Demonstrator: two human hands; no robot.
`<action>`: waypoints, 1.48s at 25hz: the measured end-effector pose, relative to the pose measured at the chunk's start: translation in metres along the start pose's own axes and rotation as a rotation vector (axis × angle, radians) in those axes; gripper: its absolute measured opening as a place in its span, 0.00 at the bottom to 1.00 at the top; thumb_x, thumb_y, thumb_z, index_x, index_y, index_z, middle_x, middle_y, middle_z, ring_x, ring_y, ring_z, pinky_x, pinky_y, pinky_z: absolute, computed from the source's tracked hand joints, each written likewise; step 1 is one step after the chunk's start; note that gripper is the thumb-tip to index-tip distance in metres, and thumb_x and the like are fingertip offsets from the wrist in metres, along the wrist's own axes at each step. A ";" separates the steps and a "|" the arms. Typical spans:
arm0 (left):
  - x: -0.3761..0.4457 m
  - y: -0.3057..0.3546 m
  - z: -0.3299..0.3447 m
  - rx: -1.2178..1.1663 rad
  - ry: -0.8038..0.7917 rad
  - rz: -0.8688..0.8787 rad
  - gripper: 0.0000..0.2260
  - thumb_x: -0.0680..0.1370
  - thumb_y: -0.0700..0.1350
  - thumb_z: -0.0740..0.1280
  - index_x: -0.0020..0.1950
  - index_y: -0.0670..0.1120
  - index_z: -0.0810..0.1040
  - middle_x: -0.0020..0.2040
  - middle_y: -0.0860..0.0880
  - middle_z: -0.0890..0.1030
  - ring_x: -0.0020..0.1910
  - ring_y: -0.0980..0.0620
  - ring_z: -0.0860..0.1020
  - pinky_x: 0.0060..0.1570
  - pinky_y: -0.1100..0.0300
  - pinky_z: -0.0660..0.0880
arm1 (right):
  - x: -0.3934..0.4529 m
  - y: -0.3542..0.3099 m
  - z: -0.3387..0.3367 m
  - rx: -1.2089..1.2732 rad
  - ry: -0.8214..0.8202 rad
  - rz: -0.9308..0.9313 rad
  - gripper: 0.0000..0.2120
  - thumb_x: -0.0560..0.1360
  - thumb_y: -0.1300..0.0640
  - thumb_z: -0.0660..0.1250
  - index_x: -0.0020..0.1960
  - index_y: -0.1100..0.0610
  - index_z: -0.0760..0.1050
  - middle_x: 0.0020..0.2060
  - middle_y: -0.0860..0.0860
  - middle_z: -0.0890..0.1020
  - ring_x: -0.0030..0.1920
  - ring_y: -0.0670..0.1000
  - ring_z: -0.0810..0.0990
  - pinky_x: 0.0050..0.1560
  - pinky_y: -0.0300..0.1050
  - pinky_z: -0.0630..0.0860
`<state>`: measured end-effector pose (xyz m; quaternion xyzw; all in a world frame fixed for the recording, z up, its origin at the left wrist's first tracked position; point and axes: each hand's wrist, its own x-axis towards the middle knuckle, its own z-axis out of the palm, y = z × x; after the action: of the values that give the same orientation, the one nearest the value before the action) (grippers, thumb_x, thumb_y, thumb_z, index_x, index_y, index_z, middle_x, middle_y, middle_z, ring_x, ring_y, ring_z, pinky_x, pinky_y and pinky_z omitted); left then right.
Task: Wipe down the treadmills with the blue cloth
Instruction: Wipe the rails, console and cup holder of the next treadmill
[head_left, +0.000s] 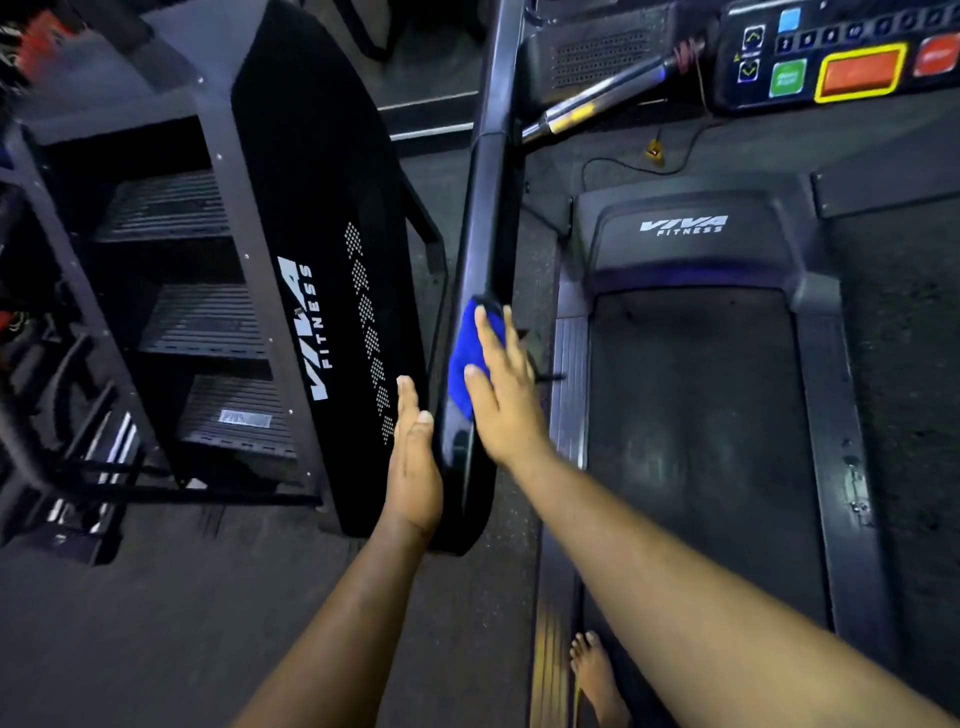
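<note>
Item: treadmill (691, 415) wipe-down, in progress.

Progress: The blue cloth (470, 358) lies against the treadmill's left side handrail (488, 218), on its lower stretch toward the near end. By judgement, this rail is the part now being wiped. Whether the rail's upper stretch has been done cannot be told. Nothing shows the console (836, 52), the metal crossbar (608, 98), the motor cover (685, 234), the belt or the side strips to have been wiped; these most likely remain, along with any other treadmills, none of which is in view.

Right hand (506, 395): arm reaches forward and leftward across the belt's left edge; palm flat on the cloth, fingers (488, 327) straight and spread, pressing the cloth onto the rail's right face rather than gripping it.

Left hand (415, 457): arm extended forward; palm laid flat against the rail's left face near its end, fingers straight and together, holding nothing. By judgement it steadies the rail against the wiping pressure.

Adjacent: stair climber (317, 270) just left of the rail; a bare foot (597, 675) on the treadmill's left side strip.
</note>
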<state>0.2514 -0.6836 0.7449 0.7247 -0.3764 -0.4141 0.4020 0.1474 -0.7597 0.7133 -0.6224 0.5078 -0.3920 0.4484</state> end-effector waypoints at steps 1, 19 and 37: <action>-0.009 -0.009 -0.004 -0.019 0.000 -0.039 0.38 0.74 0.64 0.54 0.80 0.48 0.53 0.80 0.56 0.53 0.78 0.63 0.52 0.79 0.52 0.49 | -0.027 0.001 0.003 0.005 -0.018 -0.019 0.29 0.80 0.47 0.52 0.80 0.44 0.51 0.81 0.54 0.50 0.79 0.56 0.55 0.76 0.53 0.56; -0.147 0.066 0.006 0.073 -0.217 0.083 0.28 0.66 0.71 0.64 0.52 0.50 0.81 0.49 0.51 0.85 0.49 0.55 0.80 0.50 0.59 0.77 | -0.156 -0.104 -0.092 0.352 -0.038 0.189 0.26 0.76 0.48 0.55 0.74 0.40 0.59 0.77 0.42 0.59 0.75 0.34 0.55 0.79 0.41 0.50; 0.074 0.188 0.133 0.029 -0.129 0.030 0.13 0.67 0.45 0.67 0.50 0.45 0.80 0.39 0.51 0.83 0.39 0.52 0.78 0.40 0.57 0.76 | 0.114 -0.037 -0.261 -0.038 0.057 0.123 0.13 0.72 0.44 0.73 0.45 0.52 0.76 0.37 0.45 0.83 0.40 0.46 0.81 0.45 0.49 0.79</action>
<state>0.1190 -0.8582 0.8473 0.6964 -0.4185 -0.4484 0.3725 -0.0682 -0.9102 0.8284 -0.5868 0.5650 -0.3719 0.4451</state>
